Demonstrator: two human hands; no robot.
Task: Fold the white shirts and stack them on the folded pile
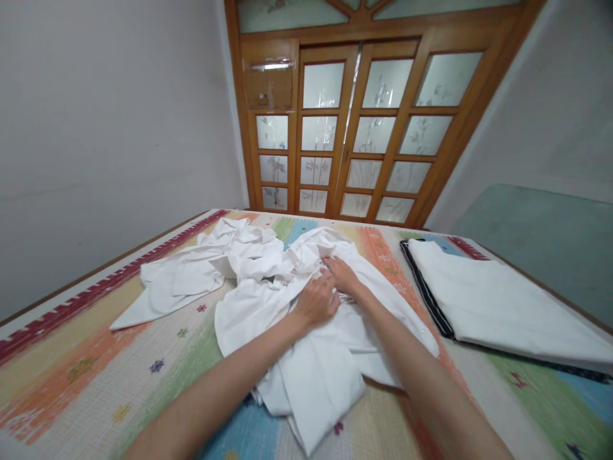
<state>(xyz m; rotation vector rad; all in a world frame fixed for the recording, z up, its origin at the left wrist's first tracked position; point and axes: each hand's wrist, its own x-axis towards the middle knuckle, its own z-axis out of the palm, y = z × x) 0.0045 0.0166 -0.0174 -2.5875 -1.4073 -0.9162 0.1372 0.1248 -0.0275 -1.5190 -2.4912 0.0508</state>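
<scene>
A crumpled white garment, perhaps a shirt, lies in loose folds across the middle of the bed. My left hand is closed on its bunched cloth, fingers curled under. Just beyond it and to the right, my right hand pinches the same fabric, its fingertips partly hidden in the folds. The two hands almost touch. More rumpled white cloth spreads to the left; whether it is part of the same garment I cannot tell.
Folded white cloth with a black edge lies flat on the right. A striped, multicoloured cover is under everything. Wooden doors with glass panes stand behind, a grey wall at left, and a greenish panel at right.
</scene>
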